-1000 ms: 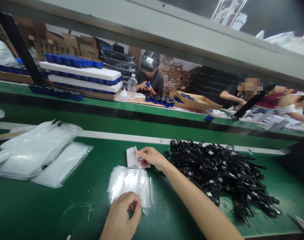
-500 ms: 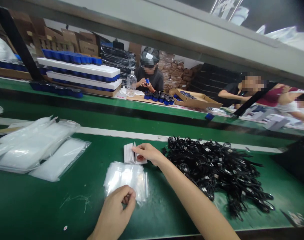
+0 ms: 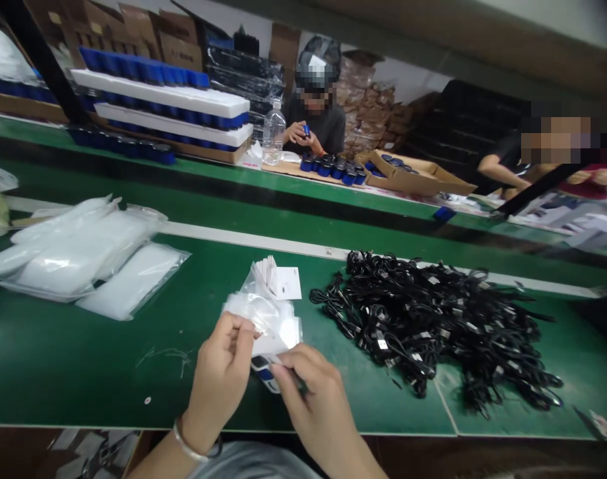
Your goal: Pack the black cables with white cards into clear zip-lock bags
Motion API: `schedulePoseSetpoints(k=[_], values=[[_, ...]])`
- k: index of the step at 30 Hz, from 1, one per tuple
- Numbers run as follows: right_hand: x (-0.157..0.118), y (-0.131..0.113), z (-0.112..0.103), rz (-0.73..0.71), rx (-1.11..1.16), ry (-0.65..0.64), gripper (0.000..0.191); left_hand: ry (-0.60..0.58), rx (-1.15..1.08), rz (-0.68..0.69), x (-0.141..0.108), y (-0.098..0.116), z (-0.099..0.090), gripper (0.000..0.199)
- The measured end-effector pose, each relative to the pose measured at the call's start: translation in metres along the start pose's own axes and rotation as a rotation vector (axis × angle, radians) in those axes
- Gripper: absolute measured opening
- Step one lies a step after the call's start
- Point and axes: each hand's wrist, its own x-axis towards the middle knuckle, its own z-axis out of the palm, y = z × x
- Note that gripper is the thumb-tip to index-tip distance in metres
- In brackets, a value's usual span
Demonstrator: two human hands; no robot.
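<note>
My left hand pinches the edge of a clear plastic bag over the green table. My right hand is closed on a card with a blue and dark print, its upper part at the bag's opening. Behind the bag stands a fanned stack of white leaflets, with one white leaflet lying flat beside it. Under the held bag lies a pile of clear bags, partly hidden.
Black cables lie heaped on the right. Filled plastic bags lie on the left. Beyond the raised green ledge, a person handles a blue part near a bottle and an open carton.
My right hand has left the leaflet stack, come back toward me and now holds a printed card. My left hand now holds up a clear bag. The camera view has tilted downward.
</note>
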Motion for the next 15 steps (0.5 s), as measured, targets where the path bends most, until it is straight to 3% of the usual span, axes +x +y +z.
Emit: schedulePoseSetpoints(k=[3,5,7,9,10,12,15], values=[[-0.006,0.006,0.019,-0.006,0.043,0.201,0.011,0.067,0.064,0.037,-0.005,-0.001,0.004,0.02],[-0.01,0.01,0.03,0.114,0.17,0.332,0.039,0.12,0.088,0.058,-0.007,-0.001,0.004,0.02],[-0.015,0.013,0.04,0.337,0.46,0.209,0.052,0.15,0.105,0.074,-0.006,-0.001,0.002,0.02],[-0.02,0.015,0.046,0.56,0.726,-0.031,0.041,0.149,0.123,0.089,-0.005,0.0,0.0,0.02],[-0.022,0.015,0.046,0.614,0.755,-0.085,0.035,0.143,0.136,0.098,-0.005,0.0,-0.001,0.019],[-0.024,0.014,0.041,0.518,0.572,0.03,0.025,0.129,0.17,0.124,-0.004,0.002,-0.002,0.018],[-0.023,0.014,0.025,0.019,0.129,0.305,0.014,0.115,0.223,0.17,-0.005,0.005,-0.001,0.02]])
